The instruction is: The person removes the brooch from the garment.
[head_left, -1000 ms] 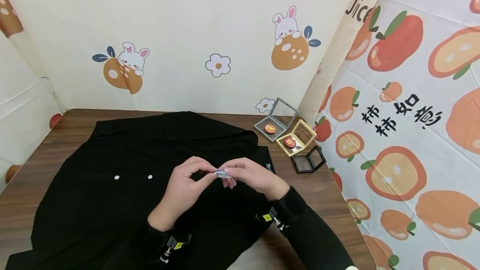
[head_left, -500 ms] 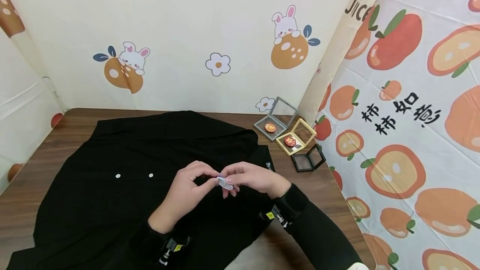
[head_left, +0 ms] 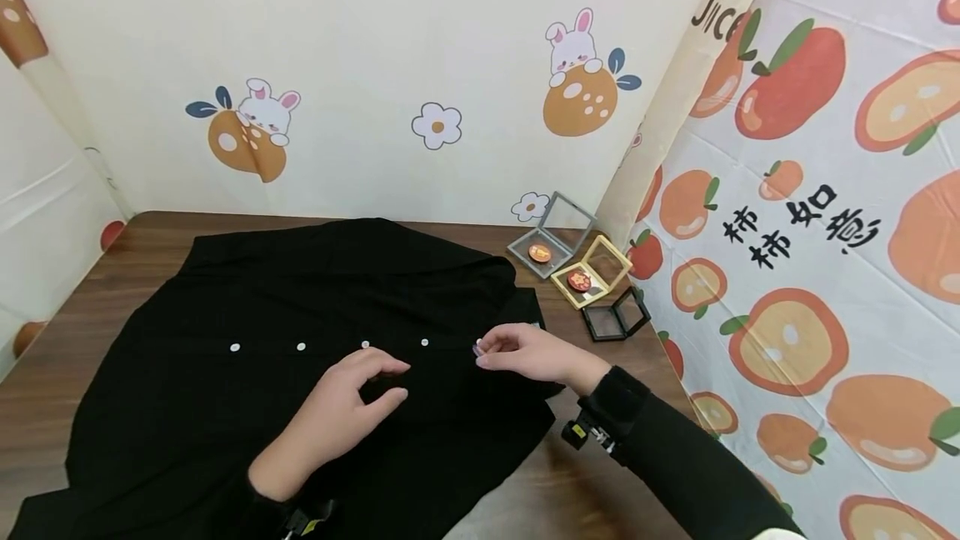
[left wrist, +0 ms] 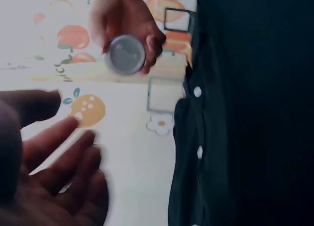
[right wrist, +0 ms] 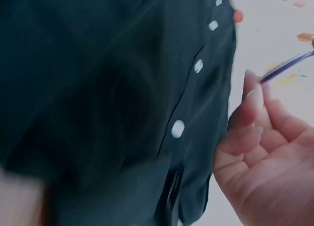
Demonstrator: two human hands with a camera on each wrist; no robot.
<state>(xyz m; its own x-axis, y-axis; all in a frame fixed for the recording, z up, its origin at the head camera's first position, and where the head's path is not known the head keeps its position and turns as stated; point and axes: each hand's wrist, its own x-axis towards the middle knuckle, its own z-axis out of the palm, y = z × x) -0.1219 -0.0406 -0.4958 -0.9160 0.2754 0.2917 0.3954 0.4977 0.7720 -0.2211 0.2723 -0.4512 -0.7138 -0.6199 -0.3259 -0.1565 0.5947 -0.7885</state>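
A black button-up shirt [head_left: 187, 423] lies spread on the wooden table, with a row of white buttons [head_left: 235, 347] along its placket. Over the right part of the shirt, my right hand [head_left: 538, 354] pinches a small round badge by its edge. In the left wrist view the badge [left wrist: 126, 55] turns a plain grey disc face to the camera; in the right wrist view it is edge-on, thin and purple. My left hand [head_left: 337, 411] is over the middle of the shirt, apart from the badge, thumb and fingers spread with nothing between them.
At the right back of the table stand three opened square cases: a grey one [head_left: 538, 233] and a gold one [head_left: 592, 271], each with a round red-orange badge, and a black one [head_left: 617, 317]. Printed cloths hang behind and at the sides.
Both hands held the badge together earlier. The left hand has let go and moved left and down; the right has moved right with the badge. More shirt buttons now show.
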